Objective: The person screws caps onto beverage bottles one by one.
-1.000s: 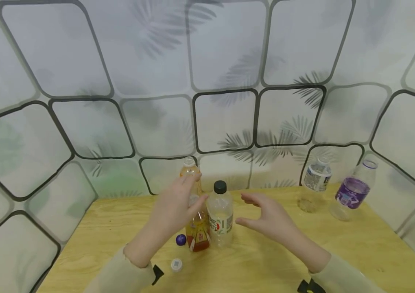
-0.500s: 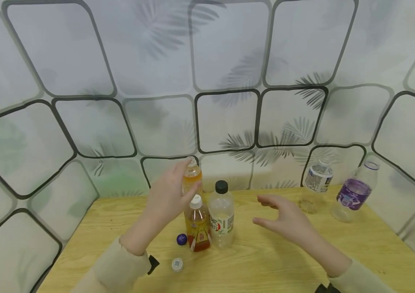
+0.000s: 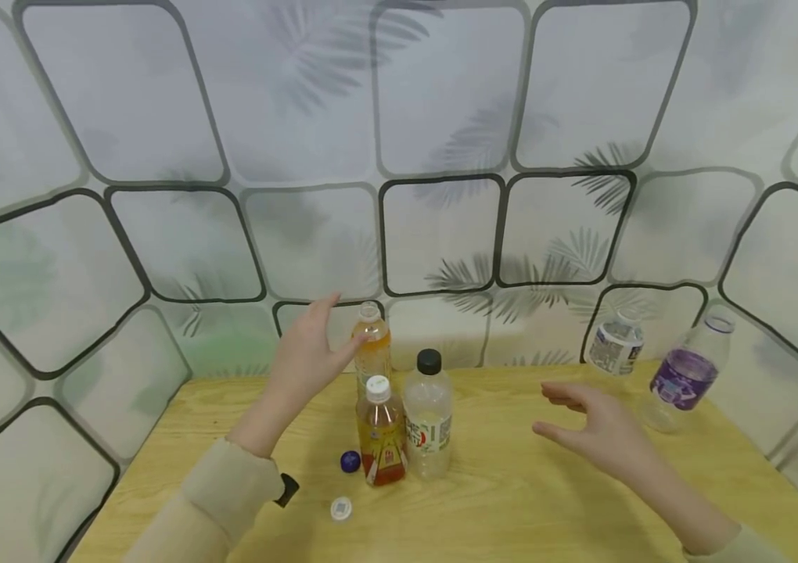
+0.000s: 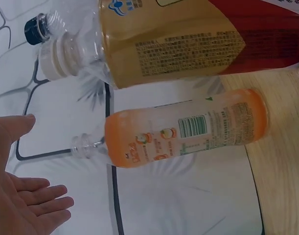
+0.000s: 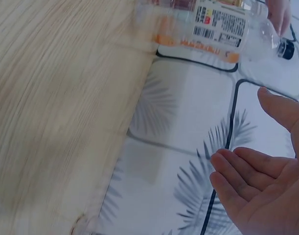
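My left hand (image 3: 310, 348) hovers left of an uncapped orange-labelled bottle (image 3: 373, 344), thumb spread from its fingers. The left wrist view shows a gap between this hand (image 4: 22, 191) and that bottle's bare neck (image 4: 83, 146). In front of it stands a white-capped bottle with red-brown drink (image 3: 381, 442), touching or very near a clear black-capped bottle (image 3: 429, 430). My right hand (image 3: 599, 430) is in the air over the table's right half, fingers loosely extended and holding nothing. Its palm (image 5: 266, 191) shows in the right wrist view.
A loose purple-blue cap (image 3: 350, 461) and a white cap (image 3: 341, 509) lie left of the bottles. Two uncapped bottles stand back right: one with a white-and-blue label (image 3: 616, 348), one with a purple label (image 3: 684, 379). A patterned wall covering (image 3: 441, 234) borders the wooden table (image 3: 497, 500).
My left hand has drawn left, away from the bottles, uncovering the white-capped one. The right hand has moved right, away from the black-capped bottle. The bottles stay in place.
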Available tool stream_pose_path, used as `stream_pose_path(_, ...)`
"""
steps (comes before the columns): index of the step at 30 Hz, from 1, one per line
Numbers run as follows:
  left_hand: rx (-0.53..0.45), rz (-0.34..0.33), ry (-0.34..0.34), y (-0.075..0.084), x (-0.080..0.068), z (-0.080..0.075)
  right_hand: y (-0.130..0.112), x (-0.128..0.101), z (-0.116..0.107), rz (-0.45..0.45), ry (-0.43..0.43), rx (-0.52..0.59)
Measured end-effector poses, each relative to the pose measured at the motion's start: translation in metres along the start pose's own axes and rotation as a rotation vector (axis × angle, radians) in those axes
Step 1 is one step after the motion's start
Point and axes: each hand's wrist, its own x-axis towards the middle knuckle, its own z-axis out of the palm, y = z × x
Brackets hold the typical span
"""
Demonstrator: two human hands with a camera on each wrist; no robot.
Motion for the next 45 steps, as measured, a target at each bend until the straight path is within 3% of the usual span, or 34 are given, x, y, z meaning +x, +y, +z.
stream_pose_path(10,-0.05,-0.121,-0.067,-0.023,0.006,0.022,0.043,-0.021,-0.026,0.057,0.043,-0.064)
stream_pose_path(17,-0.115,-0.167,-0.093,-0.031,0.007,0.033,0.065,-0.034,-0.038,0.103,0.029,-0.102)
stream_pose_path(22,-0.174,-0.235,-0.133,-0.036,0.007,0.042,0.08,-0.044,-0.041,0.13,0.008,-0.132)
stream_pose_path(30,-0.243,-0.279,-0.145,-0.042,0.007,0.056,0.102,-0.063,-0.04,0.229,-0.088,-0.188)
stream_pose_path(39,-0.31,-0.303,-0.146,-0.045,0.008,0.068,0.124,-0.082,-0.039,0.378,-0.301,-0.185)
stream_pose_path(45,-0.359,-0.337,-0.159,-0.045,0.011,0.075,0.138,-0.093,-0.038,0.405,-0.352,-0.207)
